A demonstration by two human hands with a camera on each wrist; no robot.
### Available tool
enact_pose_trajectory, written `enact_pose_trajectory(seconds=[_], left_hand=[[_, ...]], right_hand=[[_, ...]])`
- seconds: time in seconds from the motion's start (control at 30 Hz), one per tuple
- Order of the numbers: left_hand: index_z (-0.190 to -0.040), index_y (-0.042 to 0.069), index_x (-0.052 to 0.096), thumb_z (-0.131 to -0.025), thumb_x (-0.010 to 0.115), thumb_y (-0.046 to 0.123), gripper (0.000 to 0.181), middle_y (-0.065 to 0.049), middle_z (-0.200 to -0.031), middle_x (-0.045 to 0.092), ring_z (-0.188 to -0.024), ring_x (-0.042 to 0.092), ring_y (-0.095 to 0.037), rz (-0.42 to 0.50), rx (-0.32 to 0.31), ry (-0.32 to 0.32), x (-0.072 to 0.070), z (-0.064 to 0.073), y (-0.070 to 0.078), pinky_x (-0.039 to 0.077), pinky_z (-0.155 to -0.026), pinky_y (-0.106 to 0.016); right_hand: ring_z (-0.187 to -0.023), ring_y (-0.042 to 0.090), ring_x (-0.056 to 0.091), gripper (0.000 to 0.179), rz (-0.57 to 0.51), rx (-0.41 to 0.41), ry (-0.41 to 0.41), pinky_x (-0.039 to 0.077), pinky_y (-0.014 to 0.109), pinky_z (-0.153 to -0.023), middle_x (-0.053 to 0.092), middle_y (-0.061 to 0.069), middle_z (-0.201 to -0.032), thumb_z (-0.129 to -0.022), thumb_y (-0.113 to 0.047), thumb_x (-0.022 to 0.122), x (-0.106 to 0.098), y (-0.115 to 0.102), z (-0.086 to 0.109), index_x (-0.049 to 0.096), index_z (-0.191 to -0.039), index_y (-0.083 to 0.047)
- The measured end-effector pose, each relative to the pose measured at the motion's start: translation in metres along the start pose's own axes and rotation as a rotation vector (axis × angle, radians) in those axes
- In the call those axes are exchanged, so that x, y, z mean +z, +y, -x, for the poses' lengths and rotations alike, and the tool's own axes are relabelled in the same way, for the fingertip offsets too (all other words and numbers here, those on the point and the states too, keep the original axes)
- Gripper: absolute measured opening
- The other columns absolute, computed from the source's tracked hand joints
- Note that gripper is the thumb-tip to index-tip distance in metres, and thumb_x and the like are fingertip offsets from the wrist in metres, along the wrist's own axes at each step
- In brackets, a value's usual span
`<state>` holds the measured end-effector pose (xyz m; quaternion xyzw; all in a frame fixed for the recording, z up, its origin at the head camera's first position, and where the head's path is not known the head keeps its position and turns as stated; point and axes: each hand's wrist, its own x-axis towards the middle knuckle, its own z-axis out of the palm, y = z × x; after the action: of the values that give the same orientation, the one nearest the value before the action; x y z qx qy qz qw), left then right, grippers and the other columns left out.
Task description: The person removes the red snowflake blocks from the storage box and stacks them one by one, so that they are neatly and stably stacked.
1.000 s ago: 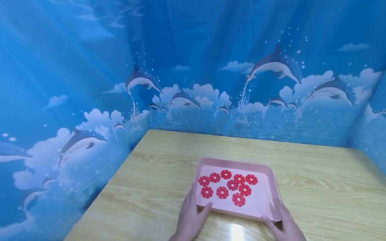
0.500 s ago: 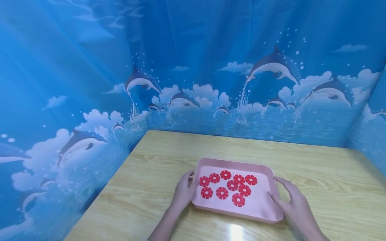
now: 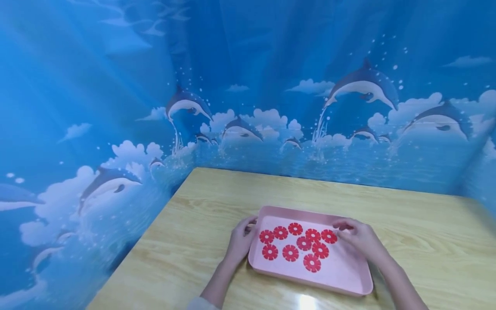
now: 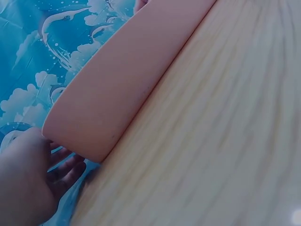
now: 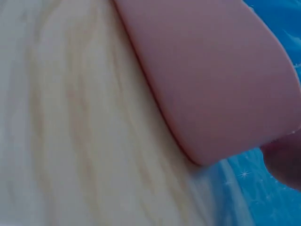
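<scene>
A shallow pink tray (image 3: 306, 282) lies on the table, with several red notched discs (image 3: 290, 253), each with a round hole, flat on its floor. Some discs overlap on the right of the group. My left hand (image 3: 241, 242) holds the tray's left side, thumb over the rim and fingers outside; in the left wrist view that hand (image 4: 28, 179) is at the tray's corner. My right hand (image 3: 360, 239) reaches over the right rim, thumb and forefinger apart beside the rightmost disc (image 3: 329, 236). In the right wrist view only a dark part of the hand (image 5: 284, 160) shows beyond the wall.
The wood-grain table (image 3: 217, 198) extends around the tray. A blue curtain (image 3: 248, 64) printed with dolphins and clouds hangs along its back and left edges, and at the far right.
My left hand has gone from the tray's front left corner to its left side. The right hand has moved from the front right corner up over the tray's right part.
</scene>
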<state>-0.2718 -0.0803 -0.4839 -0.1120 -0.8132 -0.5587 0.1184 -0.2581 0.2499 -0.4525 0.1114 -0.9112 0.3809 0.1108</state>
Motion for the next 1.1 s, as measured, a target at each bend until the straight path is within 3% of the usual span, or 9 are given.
enact_pose_trajectory(seconds=[0.6, 1.1], left_hand=[[-0.121, 0.005, 0.057, -0.091, 0.056, 0.015, 0.031, -0.013, -0.11, 0.059, -0.091, 0.058, -0.024, -0.007, -0.032, -0.003, 0.0016, 0.0014, 0.0025, 0.05, -0.08, -0.032], [-0.121, 0.004, 0.057, -0.092, 0.056, 0.015, 0.031, -0.012, -0.111, 0.059, -0.09, 0.059, -0.023, -0.02, -0.023, -0.007, 0.0007, 0.0019, 0.0023, 0.05, -0.078, -0.03]], right_hand=[[-0.087, 0.029, 0.059, 0.022, 0.188, -0.075, -0.056, 0.05, 0.047, -0.077, 0.062, 0.007, -0.093, -0.073, -0.002, 0.073, 0.0052, 0.0018, 0.0001, 0.067, -0.095, -0.003], [-0.097, 0.038, 0.054, 0.019, 0.313, -0.143, -0.061, 0.044, 0.054, -0.085, 0.06, 0.018, -0.101, -0.071, -0.005, 0.076, 0.0101, 0.0017, 0.0008, 0.069, -0.089, -0.002]])
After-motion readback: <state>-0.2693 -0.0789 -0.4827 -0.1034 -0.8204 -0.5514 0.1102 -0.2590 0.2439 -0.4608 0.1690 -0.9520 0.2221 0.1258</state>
